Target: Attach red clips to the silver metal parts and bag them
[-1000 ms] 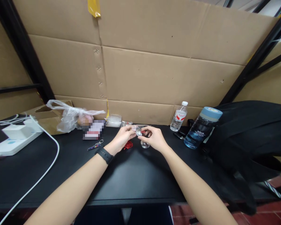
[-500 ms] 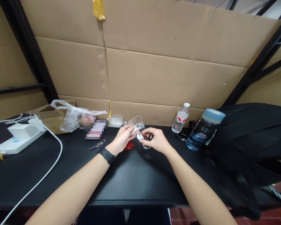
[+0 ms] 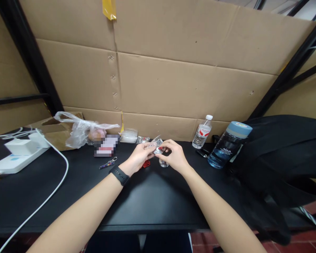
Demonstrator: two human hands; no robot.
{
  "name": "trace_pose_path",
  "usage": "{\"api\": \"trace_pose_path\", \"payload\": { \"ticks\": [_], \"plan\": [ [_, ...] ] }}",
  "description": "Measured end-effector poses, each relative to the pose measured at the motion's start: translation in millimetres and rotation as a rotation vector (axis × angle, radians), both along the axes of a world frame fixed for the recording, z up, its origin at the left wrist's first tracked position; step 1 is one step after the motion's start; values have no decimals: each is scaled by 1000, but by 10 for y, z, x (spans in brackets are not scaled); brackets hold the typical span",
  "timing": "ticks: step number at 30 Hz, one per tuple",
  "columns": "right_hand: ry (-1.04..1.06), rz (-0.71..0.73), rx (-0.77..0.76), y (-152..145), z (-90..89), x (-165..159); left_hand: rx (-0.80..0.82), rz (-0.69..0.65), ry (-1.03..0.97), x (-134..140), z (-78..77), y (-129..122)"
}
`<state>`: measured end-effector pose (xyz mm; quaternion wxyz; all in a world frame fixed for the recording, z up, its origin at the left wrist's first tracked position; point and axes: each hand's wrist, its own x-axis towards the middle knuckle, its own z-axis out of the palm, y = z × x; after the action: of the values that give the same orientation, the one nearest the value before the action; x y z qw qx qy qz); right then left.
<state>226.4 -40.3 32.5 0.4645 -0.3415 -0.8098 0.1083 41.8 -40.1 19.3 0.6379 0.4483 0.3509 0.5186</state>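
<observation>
My left hand [image 3: 139,157], with a black band on its wrist, is closed on a small clear plastic bag [image 3: 155,143]. Facing it, my right hand [image 3: 176,156] pinches a shiny silver disc [image 3: 157,150] with a bit of red cord, right against the bag. Whether the disc is inside the bag I cannot tell. Below my right fingers a round silvery piece [image 3: 163,163] lies on the table, partly covered. A bundle of red cord [image 3: 146,163] rests beside my left fingers. Further left is a small dark keychain [image 3: 107,163] with a metal ring.
On the black table [image 3: 152,203], a white power strip [image 3: 18,160] with cables, a knotted plastic bag [image 3: 80,131] and a blurred-out phone-like object [image 3: 107,146] stand left. A water bottle [image 3: 202,133], blue-lidded bottle [image 3: 229,146] and black backpack [image 3: 284,158] stand right.
The silver disc in my right hand has moved up and left to the plastic bag, and the bag now sits bunched between both hands. My left fingers have curled in more.
</observation>
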Motion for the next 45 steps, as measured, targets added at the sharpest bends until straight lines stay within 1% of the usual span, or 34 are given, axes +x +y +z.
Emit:
{"api": "trace_pose_path", "payload": {
  "ticks": [4, 7, 10, 12, 14, 17, 21, 25, 27, 29, 31, 33, 34, 36, 39, 42, 45],
  "plan": [
    [38, -15, 12, 21, -27, 9, -18, -81, 13, -17, -23, 10],
    [92, 0, -14, 32, -51, 7, -51, -97, -1, -30, -46, 30],
    [123, 75, -77, 21, -42, 8, -37, -76, -25, -36, -56, 44],
    [106, 139, -116, 6, -14, 20, -22, -61, -40, -38, -51, 43],
    [81, 165, -129, -2, 18, 41, -28, -54, -45, -38, -40, 36],
    [51, 120, -76, 4, 47, 68, -40, -79, -62, -34, -22, 21],
    [-3, 3, 29, 9, 40, 50, -34, -112, -77, -20, -17, 4],
    [5, -127, 61, -24, 28, 5, -50, -104, -52, -21, -35, 6],
    [33, -177, 21, -37, 20, -2, -65, -99, -27, -35, -38, 12],
    [74, -161, -82, -34, 12, 3, -72, -104, 10, -53, -22, 11],
    [132, -61, -225, -15, 9, 15, -83, -95, 43, -69, 18, -1],
    [188, 68, -359, 14, 16, 31, -87, -52, 35, -83, 73, -20],
    [203, 114, -409, 30, 22, 39, -82, -25, 17, -88, 100, -27],
    [210, 159, -471, 59, 27, 53, -52, 11, -15, -101, 144, -34],
    [246, 183, -481, 88, 1, 62, -23, 47, -13, -124, 166, -15],
    [272, 187, -447, 104, -51, 57, -11, 96, 30, -143, 142, 23],
    [226, 157, -426, 130, -98, 66, 30, 58, 115, -151, 108, 62]
  ]
}}
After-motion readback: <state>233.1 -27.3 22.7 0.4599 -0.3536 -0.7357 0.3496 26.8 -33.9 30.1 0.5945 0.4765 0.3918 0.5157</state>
